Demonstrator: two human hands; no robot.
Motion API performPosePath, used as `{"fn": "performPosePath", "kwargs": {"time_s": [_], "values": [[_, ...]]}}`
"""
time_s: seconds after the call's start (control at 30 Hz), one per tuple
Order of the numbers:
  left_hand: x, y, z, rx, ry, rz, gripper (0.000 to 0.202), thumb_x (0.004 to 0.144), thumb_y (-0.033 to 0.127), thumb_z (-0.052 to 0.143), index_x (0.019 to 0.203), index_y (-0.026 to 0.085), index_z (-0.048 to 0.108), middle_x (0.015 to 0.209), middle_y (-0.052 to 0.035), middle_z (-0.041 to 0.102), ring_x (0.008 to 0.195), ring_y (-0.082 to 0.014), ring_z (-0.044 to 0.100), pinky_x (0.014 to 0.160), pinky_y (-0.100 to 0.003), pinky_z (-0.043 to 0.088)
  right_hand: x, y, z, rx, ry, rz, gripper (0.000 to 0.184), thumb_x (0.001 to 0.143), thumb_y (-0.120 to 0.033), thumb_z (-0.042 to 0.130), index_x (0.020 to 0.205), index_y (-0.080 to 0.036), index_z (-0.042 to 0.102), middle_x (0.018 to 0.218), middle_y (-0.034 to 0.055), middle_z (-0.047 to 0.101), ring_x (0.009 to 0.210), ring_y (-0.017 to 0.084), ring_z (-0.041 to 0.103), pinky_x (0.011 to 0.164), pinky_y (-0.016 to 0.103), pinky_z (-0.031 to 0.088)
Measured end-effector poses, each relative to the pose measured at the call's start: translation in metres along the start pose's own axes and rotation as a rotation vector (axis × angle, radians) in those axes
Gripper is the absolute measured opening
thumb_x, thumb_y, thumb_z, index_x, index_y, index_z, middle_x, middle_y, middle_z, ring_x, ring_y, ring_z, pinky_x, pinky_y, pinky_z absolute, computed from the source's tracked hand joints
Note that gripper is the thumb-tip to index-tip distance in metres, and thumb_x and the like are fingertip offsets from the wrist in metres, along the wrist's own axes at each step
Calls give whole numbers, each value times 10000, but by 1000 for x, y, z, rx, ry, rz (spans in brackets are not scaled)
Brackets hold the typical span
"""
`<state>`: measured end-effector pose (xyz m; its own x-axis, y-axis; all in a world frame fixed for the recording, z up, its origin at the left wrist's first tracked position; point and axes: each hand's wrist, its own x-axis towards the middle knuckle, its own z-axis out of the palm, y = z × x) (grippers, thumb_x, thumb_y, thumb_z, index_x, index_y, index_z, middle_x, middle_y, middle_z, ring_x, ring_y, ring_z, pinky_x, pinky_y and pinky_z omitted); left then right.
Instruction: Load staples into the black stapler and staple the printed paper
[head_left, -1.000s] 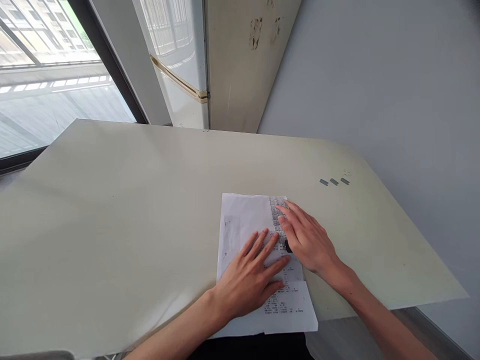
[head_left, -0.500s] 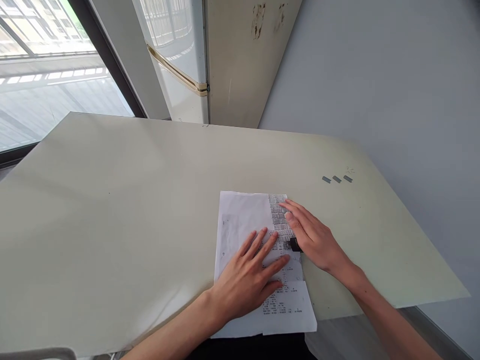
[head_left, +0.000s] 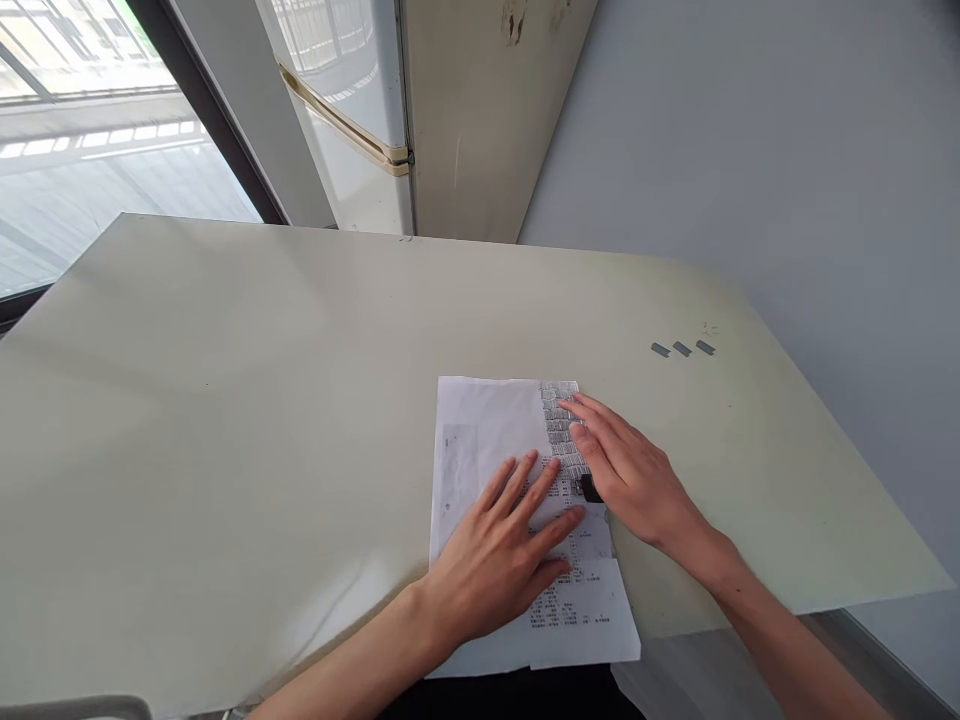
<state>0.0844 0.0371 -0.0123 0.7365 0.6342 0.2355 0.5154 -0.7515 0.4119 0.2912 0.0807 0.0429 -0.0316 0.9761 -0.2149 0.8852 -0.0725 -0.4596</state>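
A printed sheet of paper (head_left: 480,410) lies near the front of the table, its upper right edge covered by dense rows of short staple-like strokes (head_left: 556,415). Spread over its middle, my left hand (head_left: 495,555) presses it flat with fingers apart. My right hand (head_left: 634,475) is over the right edge, fingers long and close together, tips at the rows of strokes. From under its thumb and palm sticks out the black end of what looks like a small stapler (head_left: 591,488); the rest is hidden by the hand.
Three short grey strips (head_left: 682,349), like staple strips, lie on the pale table (head_left: 300,420) at the right. Behind the table stand a fridge (head_left: 480,130) and a window (head_left: 112,130). A grey wall (head_left: 750,130) borders the right side.
The view has shifted slightly, so the table's far edge sits a little higher. Both hands and the paper keep nearly the same positions relative to each other.
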Motion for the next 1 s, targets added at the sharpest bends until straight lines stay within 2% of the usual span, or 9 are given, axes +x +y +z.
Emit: {"fn": "performPosePath", "kwargs": {"time_s": [0.17, 0.63, 0.83, 1.0], "values": [[1, 1, -1, -3, -20, -5, 553, 1031, 396, 630, 1533, 222, 478, 1735, -117, 225, 1605, -344, 115, 1308, -562, 242, 0, 1, 3, -4, 1, -2, 553, 1092, -584, 230, 1508, -365, 520, 1670, -22, 434, 1550, 277, 382, 1228, 563, 381], [1, 2, 0, -7, -24, -16, 554, 1023, 405, 643, 1524, 229, 483, 1738, -109, 225, 1608, -344, 109, 1314, -553, 223, -1, 0, 5, -34, 36, -19, 541, 1096, -560, 235, 1485, -364, 556, 1637, -5, 484, 1521, 290, 427, 1196, 574, 411], [2, 3, 0, 4, -39, -12, 564, 1015, 414, 654, 1516, 211, 492, 1724, -139, 258, 1603, -358, 118, 1307, -566, 238, -1, -2, 5, -59, 25, 2, 548, 1098, -557, 219, 1491, -363, 548, 1643, -12, 475, 1526, 284, 420, 1186, 575, 424], [1, 3, 1, -4, -15, -15, 573, 1017, 403, 653, 1530, 222, 472, 1740, -110, 211, 1607, -343, 80, 1318, -557, 213, 0, -3, 6, -66, 22, 15, 551, 1094, -572, 226, 1496, -367, 542, 1644, -14, 474, 1519, 288, 431, 1183, 573, 431]]}}
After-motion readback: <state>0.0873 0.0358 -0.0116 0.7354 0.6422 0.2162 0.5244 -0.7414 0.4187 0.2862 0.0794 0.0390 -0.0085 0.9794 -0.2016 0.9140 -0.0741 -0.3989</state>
